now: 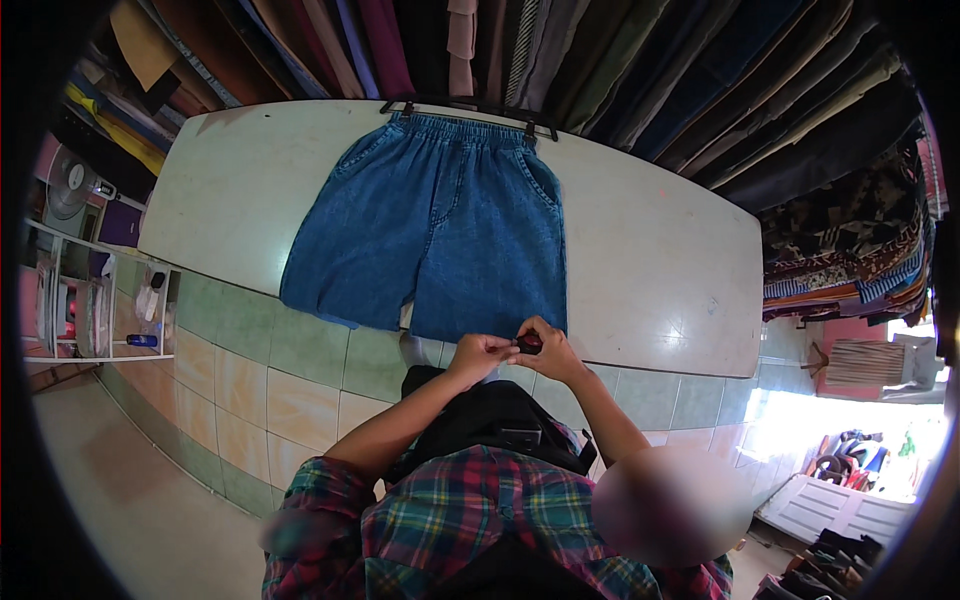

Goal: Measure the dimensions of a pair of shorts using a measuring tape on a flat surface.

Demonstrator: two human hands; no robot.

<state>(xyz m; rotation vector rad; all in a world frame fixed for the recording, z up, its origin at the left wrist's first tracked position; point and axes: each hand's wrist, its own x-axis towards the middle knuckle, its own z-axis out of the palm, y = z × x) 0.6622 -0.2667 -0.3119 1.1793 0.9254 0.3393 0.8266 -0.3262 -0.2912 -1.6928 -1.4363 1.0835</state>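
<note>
Both hands meet in front of me at the near edge of the table, by the hem of a pair of blue denim shorts (490, 240). In the fingers of my right hand (552, 357) is a small dark red and black object (529, 343); its kind is too small to make out. My left hand (480, 360) pinches at the left side of that object, its fingertips closed together; whatever lies between them is hidden. The shorts lie flat, their elastic waistband at the far side, clipped to a black hanger (470, 102).
Under the shorts is a long white table (660, 250). Rows of hanging trousers (620, 80) line its far side, with folded patterned clothes (840, 255) at the right. A white rack (100, 290) and a fan (70, 185) stand at the left. A black bag (500, 425) hangs at my front.
</note>
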